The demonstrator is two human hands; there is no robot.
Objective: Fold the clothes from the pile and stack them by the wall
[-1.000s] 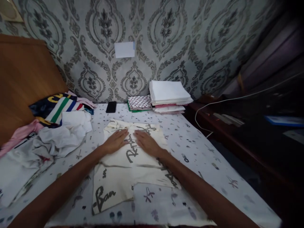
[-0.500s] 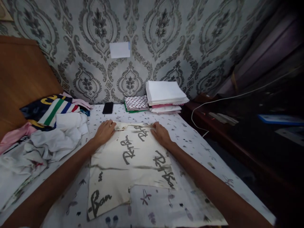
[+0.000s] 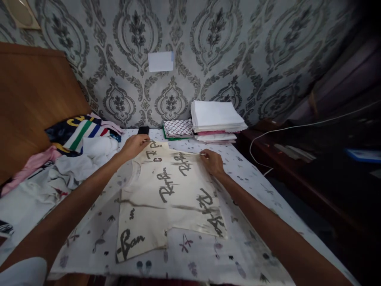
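A cream garment (image 3: 178,190) with dark brush-like lettering lies spread on a white patterned sheet (image 3: 208,262). My left hand (image 3: 135,146) pinches its far left corner, which is lifted a little. The far right corner is between the fingers of my right hand (image 3: 212,162). Creases run across the middle of the cloth, and its near edge is stepped, longer on the left side.
Crumpled clothes (image 3: 74,171) lie along the left, beside a wooden board (image 3: 35,83). At the back are a dark phone (image 3: 143,130), a folded patterned cloth (image 3: 178,129) and a white folded stack (image 3: 217,115). A pale cable (image 3: 297,126) hangs at right.
My left hand has moved up and away, drawing out the garment's far left part, where more lettering now shows. The view has shifted slightly left.
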